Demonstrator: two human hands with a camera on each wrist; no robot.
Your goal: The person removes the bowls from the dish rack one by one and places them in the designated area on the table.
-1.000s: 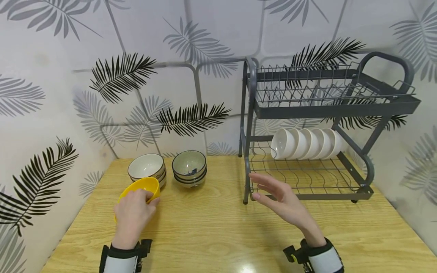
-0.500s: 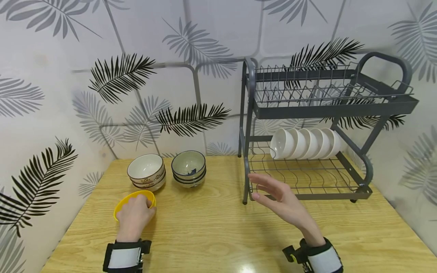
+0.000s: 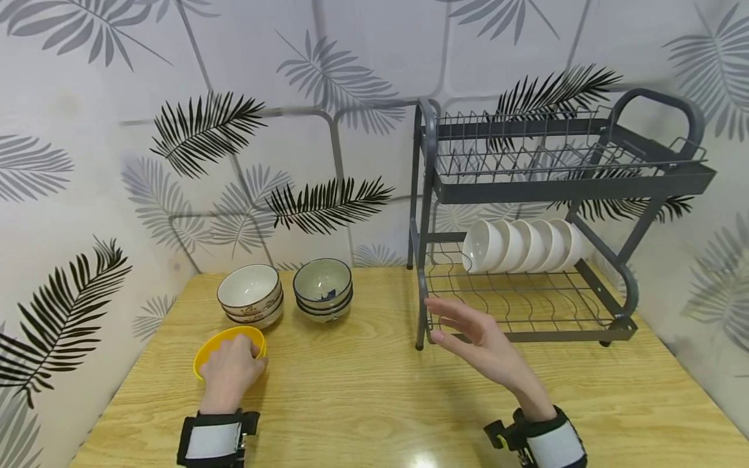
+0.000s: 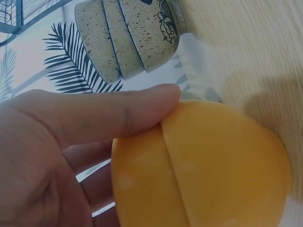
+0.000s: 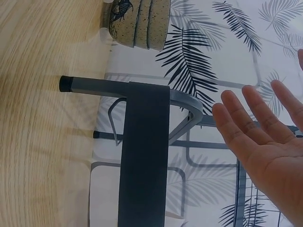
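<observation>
My left hand (image 3: 229, 370) grips the rim of a yellow bowl (image 3: 207, 356) at the left of the table. In the left wrist view the thumb (image 4: 142, 106) presses the outside of the yellow bowl (image 4: 227, 161), and a ridge suggests two nested bowls. Just behind stands a stack of white bowls (image 3: 250, 287) with brown-patterned sides. Beside it is a stack of speckled bowls (image 3: 323, 281) with blue rims. My right hand (image 3: 482, 344) is held in the air before the rack's left front leg, holding nothing; its fingers (image 5: 236, 130) are extended in the right wrist view.
A grey two-tier dish rack (image 3: 573, 188) stands at the right. Several white bowls (image 3: 486, 247) lean in a row on its lower tier. Behind the wooden table (image 3: 363, 390) rises a leaf-patterned wall (image 3: 380, 65).
My left hand has lowered the yellow bowl towards the front, away from the white stack; during the last half second it has barely moved. The right hand holds its pose.
</observation>
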